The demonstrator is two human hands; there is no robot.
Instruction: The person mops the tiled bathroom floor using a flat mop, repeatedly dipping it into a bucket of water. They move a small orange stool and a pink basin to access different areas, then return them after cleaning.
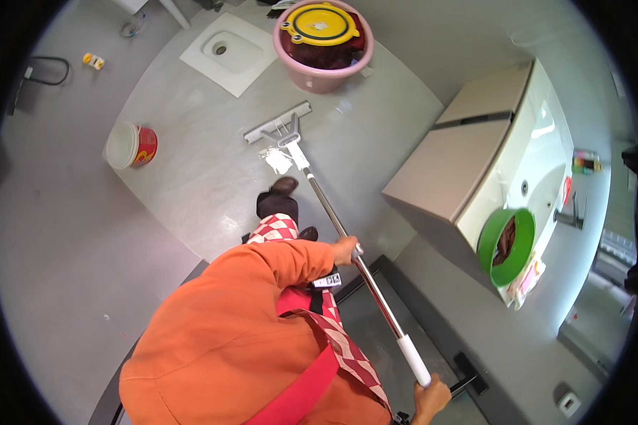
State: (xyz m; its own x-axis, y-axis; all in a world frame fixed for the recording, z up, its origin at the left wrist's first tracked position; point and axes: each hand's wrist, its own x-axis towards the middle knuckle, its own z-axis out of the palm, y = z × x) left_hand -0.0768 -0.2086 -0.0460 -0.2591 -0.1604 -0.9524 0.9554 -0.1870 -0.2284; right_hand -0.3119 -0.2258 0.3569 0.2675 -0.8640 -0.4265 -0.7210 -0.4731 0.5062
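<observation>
My left hand [345,251] grips the middle of the metal pole of a long-handled mop or squeegee [329,204]. My right hand [430,396] is closed around the end of its white grip [413,361], lower right. The tool's wide, flat head [277,123] rests on the grey floor, held by a grey forked bracket. Just beside the head lies a white patch [277,160], possibly foam or powder. One dark shoe [285,185] is near that patch; the other shows partly, nearer my body.
Ahead are a white squat toilet [236,53] and a pink tub [319,79] of dark cloth with a yellow basin [321,25] on top. A bucket [122,146] stands left. On the right, a vanity cabinet [457,159] carries a sink and a green basin [489,244]. A doorframe is behind.
</observation>
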